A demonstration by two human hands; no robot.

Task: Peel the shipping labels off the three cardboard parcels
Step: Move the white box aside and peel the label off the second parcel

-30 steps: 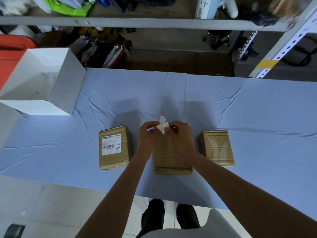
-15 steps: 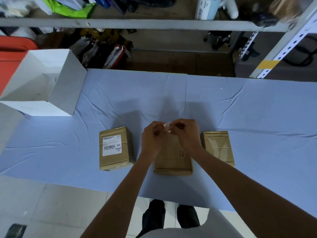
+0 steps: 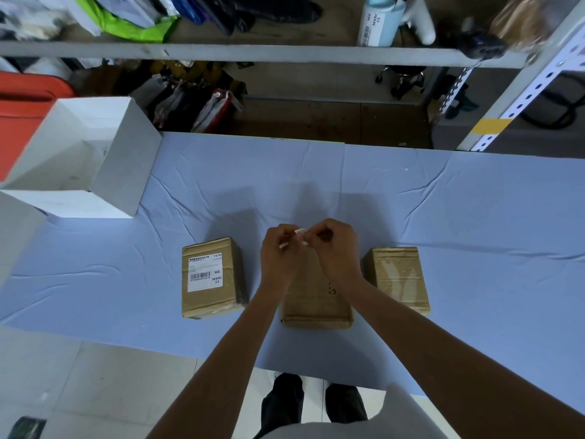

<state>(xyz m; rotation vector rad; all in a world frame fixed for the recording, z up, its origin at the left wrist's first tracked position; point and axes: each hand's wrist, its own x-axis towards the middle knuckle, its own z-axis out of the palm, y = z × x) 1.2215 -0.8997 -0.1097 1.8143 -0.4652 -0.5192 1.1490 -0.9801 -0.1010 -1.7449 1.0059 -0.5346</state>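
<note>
Three brown cardboard parcels lie in a row on the blue cloth. The left parcel carries a white shipping label with a barcode. The middle parcel shows bare cardboard, and so does the right parcel, which is crossed with clear tape. Above the middle parcel's far end, my left hand and my right hand meet and pinch a small crumpled white label between their fingertips.
An open white box stands at the table's far left, beside a red bin. A metal shelf rack with bags and a label roll runs behind the table. The cloth's near edge hangs over a tiled floor.
The peeled label, a larger loose white piece a second ago, has been squeezed into a small wad between both hands. The hands stayed over the middle parcel.
</note>
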